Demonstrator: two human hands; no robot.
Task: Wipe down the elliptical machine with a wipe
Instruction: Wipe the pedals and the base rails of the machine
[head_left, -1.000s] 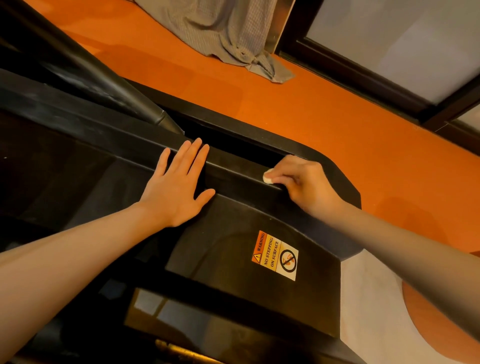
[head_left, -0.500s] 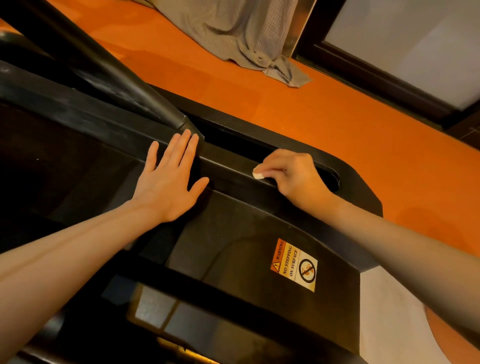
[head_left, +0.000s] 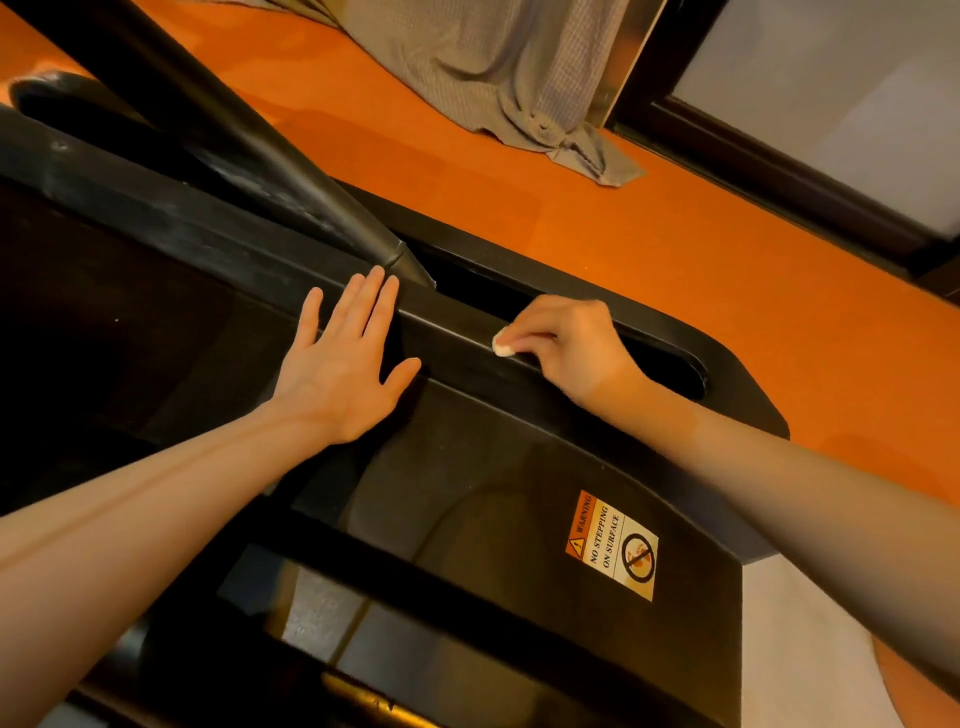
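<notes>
The right hand (head_left: 563, 348) has its fingers curled into a tight grip around a small white wipe (head_left: 503, 345), of which only a wadded tip shows past the fingertips. That tip is pressed against the raised black ridge that runs across the top of the elliptical machine (head_left: 519, 467), just in front of the long dark slot in the housing. The left hand (head_left: 345, 364) holds nothing: it lies flat on the same black housing, palm down, fingers straight and slightly spread, thumb out to the side. Its fingertips reach the ridge, close to the foot of the black tube (head_left: 249, 156) that slants up and away to the upper left. The two hands are near each other but apart, with a bare stretch of ridge between them. Both forearms are bare and come in from the lower corners.

On the sloping black cover below the right hand sits a warning sticker (head_left: 613, 545), orange and white, reading "NO STEPPING ON SURFACE" beside a crossed-out circle. Beyond the machine lies an orange floor (head_left: 675, 234). A grey curtain (head_left: 498, 67) hangs down at the top and bunches where it meets the floor, next to a dark window frame (head_left: 753, 156).
</notes>
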